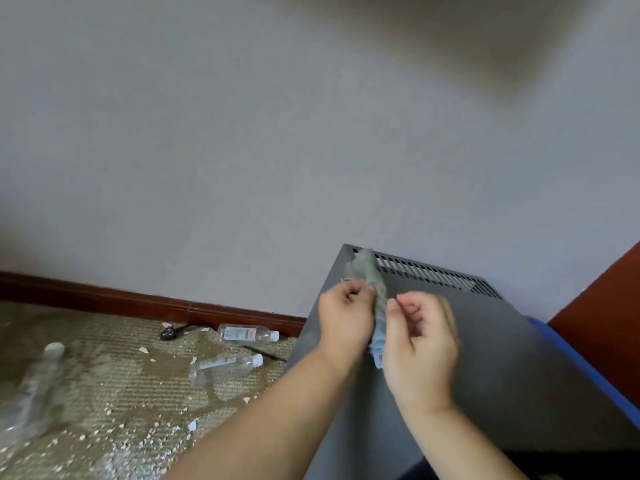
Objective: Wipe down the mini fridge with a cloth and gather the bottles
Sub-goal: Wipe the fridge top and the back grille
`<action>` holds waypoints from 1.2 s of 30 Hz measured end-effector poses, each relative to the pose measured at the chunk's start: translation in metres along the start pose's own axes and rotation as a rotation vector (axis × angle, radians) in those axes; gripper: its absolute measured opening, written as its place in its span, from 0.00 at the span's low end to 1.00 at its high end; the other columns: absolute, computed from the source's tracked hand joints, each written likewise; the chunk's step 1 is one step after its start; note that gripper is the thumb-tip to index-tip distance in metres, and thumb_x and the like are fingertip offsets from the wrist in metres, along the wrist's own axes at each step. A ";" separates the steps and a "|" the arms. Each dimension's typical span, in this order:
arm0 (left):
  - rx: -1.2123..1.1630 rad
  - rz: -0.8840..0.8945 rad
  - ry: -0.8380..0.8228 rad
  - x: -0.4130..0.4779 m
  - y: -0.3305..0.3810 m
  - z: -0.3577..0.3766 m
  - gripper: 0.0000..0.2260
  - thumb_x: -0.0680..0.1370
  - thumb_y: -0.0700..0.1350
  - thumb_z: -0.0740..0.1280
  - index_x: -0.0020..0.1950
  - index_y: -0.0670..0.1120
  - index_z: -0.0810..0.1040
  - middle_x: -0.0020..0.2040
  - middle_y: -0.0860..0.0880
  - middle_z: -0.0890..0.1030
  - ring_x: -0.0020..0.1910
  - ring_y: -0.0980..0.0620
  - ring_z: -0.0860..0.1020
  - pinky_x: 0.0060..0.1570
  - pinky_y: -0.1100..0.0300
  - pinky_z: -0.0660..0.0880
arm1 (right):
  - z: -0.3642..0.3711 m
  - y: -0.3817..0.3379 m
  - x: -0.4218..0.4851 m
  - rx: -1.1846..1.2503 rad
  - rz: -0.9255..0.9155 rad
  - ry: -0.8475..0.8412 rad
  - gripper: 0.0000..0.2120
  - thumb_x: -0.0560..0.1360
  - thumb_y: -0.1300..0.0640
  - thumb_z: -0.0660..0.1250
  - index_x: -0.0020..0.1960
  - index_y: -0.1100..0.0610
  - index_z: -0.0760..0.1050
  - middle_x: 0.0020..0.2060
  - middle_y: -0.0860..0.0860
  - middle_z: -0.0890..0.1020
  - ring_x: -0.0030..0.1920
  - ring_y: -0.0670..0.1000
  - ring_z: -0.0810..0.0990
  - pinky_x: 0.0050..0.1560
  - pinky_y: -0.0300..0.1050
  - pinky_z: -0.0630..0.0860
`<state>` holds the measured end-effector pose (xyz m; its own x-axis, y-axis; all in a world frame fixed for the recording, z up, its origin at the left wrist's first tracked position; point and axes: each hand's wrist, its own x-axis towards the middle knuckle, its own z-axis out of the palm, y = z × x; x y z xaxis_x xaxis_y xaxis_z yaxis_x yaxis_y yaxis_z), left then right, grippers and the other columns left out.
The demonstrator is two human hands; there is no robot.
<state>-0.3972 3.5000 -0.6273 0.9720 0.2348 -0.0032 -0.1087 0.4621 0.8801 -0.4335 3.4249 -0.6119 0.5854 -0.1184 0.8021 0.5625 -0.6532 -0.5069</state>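
left hand (343, 320), right hand (420, 344) pinch cloth (375, 280) over fridge (502, 358) left edge.

floor: beige woven carpet (114, 393) | lying on sides: clear bottle (247, 333) by the baseboard (104, 296), second clear bottle (227, 364) just nearer, third bottle (33, 386) far left, blurred | black plug (168, 332) with cord (189, 328) beside the first | white chips (138, 441) scattered | grey mini fridge (502, 375) standing at right

Both hands are up over the grey mini fridge (485, 358), left hand (343, 320) pinching a twisted-up cloth (375, 296) and right hand (420, 344) curled right against it (too blurry to call a grip), with three plastic bottles (247, 333) lying on the crumb-covered carpet (114, 393).
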 end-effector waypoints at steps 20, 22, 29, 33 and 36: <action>0.319 -0.262 0.308 -0.073 -0.013 -0.169 0.11 0.76 0.43 0.67 0.58 0.43 0.76 0.51 0.46 0.78 0.50 0.46 0.75 0.52 0.52 0.70 | 0.036 -0.032 0.051 0.315 0.810 -0.339 0.06 0.76 0.62 0.65 0.40 0.56 0.76 0.43 0.61 0.80 0.44 0.60 0.80 0.51 0.62 0.77; 0.411 -0.314 0.325 -0.073 -0.030 -0.184 0.14 0.76 0.42 0.66 0.61 0.42 0.74 0.53 0.44 0.77 0.51 0.46 0.73 0.52 0.52 0.69 | 0.020 -0.002 0.091 -0.114 0.597 -0.279 0.05 0.76 0.60 0.63 0.47 0.58 0.78 0.47 0.61 0.81 0.50 0.62 0.81 0.53 0.55 0.76; 0.568 -0.326 0.259 -0.046 -0.062 -0.195 0.15 0.76 0.41 0.66 0.62 0.41 0.74 0.59 0.42 0.78 0.52 0.46 0.74 0.53 0.55 0.69 | 0.064 0.023 0.057 -0.840 0.275 -0.727 0.10 0.75 0.62 0.61 0.54 0.60 0.77 0.54 0.58 0.79 0.57 0.59 0.76 0.53 0.46 0.72; 0.607 -0.233 0.237 -0.032 -0.073 -0.202 0.14 0.76 0.43 0.65 0.61 0.44 0.75 0.54 0.47 0.79 0.45 0.53 0.77 0.44 0.60 0.71 | 0.097 0.009 0.054 -0.654 -0.032 -0.890 0.06 0.74 0.65 0.60 0.44 0.59 0.76 0.42 0.55 0.74 0.53 0.56 0.74 0.49 0.47 0.69; 0.658 -0.191 0.266 -0.038 -0.090 -0.215 0.12 0.76 0.43 0.66 0.59 0.45 0.76 0.45 0.50 0.80 0.38 0.57 0.76 0.36 0.62 0.71 | 0.115 0.024 0.068 -1.062 -0.275 -0.778 0.17 0.74 0.67 0.57 0.62 0.63 0.71 0.57 0.59 0.71 0.59 0.60 0.68 0.53 0.51 0.70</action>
<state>-0.4695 3.6333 -0.8083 0.8691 0.4395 -0.2270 0.2865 -0.0732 0.9553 -0.3131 3.4870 -0.6052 0.9039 0.3305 0.2716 0.2007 -0.8883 0.4130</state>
